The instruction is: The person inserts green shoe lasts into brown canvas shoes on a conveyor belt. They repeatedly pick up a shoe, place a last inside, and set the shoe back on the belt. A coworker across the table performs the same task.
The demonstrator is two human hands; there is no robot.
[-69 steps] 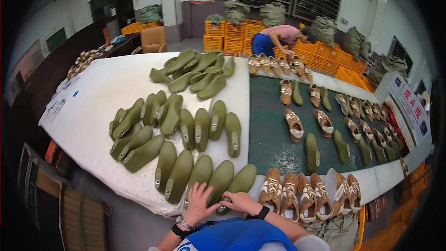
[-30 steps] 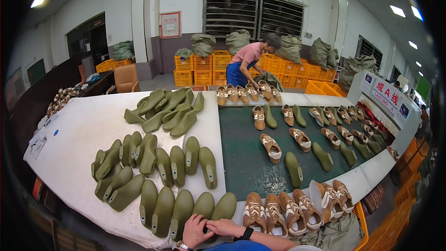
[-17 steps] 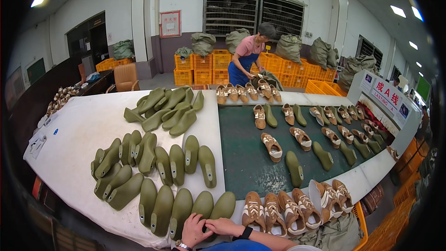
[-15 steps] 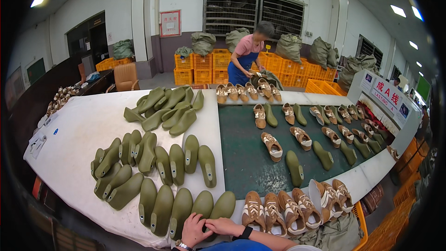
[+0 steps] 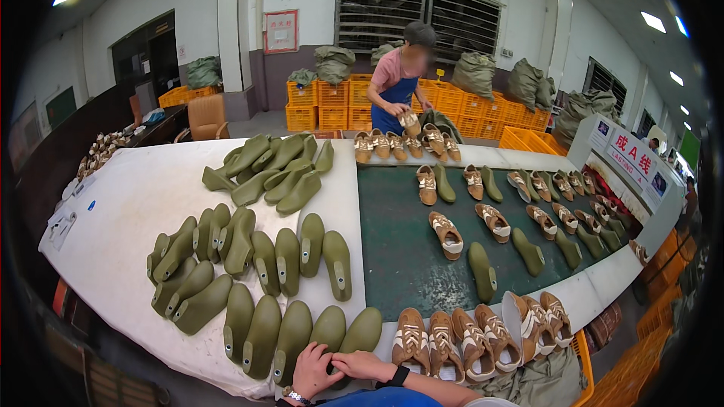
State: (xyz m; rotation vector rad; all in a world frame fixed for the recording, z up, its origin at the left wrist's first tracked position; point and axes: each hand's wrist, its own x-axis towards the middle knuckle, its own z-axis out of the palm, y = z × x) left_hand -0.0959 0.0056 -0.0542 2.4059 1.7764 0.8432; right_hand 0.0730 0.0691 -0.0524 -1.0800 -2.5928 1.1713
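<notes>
At the near edge of the table, my left hand [image 5: 311, 369] bends its fingers against the bottom of a green shoe last [image 5: 329, 328]. My right hand [image 5: 358, 364] meets it from the right, fingertips together near the left thumb. Both look closed; whatever lies between them, if anything, is hidden. Another green shoe last [image 5: 362, 329] stands just beyond the right hand. To the left, a row of green lasts [image 5: 262, 335] continues along the edge. Brown-and-white sneakers [image 5: 411, 338] line up right of my right hand.
More lasts [image 5: 290, 154] lie piled on the white tabletop [image 5: 136, 211]. A green belt [image 5: 400, 279] carries sneakers and lasts in rows. Across it, a co-worker [image 5: 400, 83] in a blue apron handles a brown shoe [image 5: 409, 122]. Orange crates [image 5: 332, 105] stand behind; grey-green cloth [image 5: 535, 380] lies near right.
The co-worker has lifted a brown shoe above the far row. My hands keep their place and pose. The whole view has shifted slightly.
</notes>
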